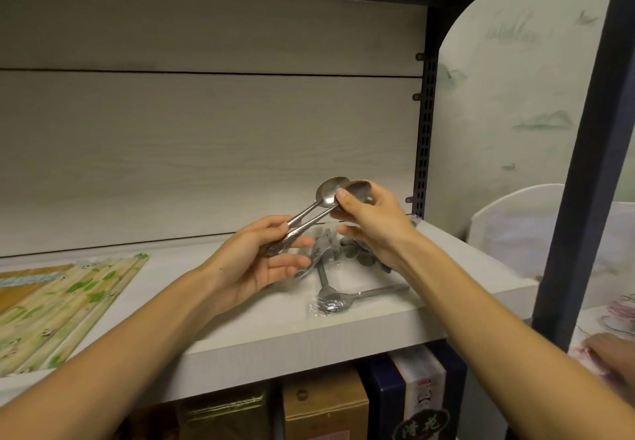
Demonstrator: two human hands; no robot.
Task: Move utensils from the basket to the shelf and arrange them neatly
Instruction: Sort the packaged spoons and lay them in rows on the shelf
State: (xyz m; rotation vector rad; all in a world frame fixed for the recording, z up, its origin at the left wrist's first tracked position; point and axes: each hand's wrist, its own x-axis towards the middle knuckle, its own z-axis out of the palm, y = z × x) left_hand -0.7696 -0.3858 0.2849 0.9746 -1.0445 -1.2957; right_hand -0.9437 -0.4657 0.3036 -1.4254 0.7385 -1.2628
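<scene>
Pale wood-grain back panel and dark metal frame of a shelving unit; white shelf (pixel 240 333) as landmark. At the shelf's left end, packets of bamboo chopsticks (pixel 68 305), cut off by the frame edge. Beneath the shelf, boxes (pixel 326 405), only their tops visible. Above the shelf's middle, left hand (pixel 261 264), thumb and fingers curled round the handles of two steel spoons (pixel 323 209). Right hand (pixel 371 223) at the spoon bowls, thumb pressed on one bowl, fingers wrapped behind the other. On the shelf below both hands, a loose heap of wrapped spoons (pixel 333 288), partly hidden by the hands; count unclear. Basket not in view. Far right, beyond the frame post, a blurred hand-like shape (pixel 611 353).
</scene>
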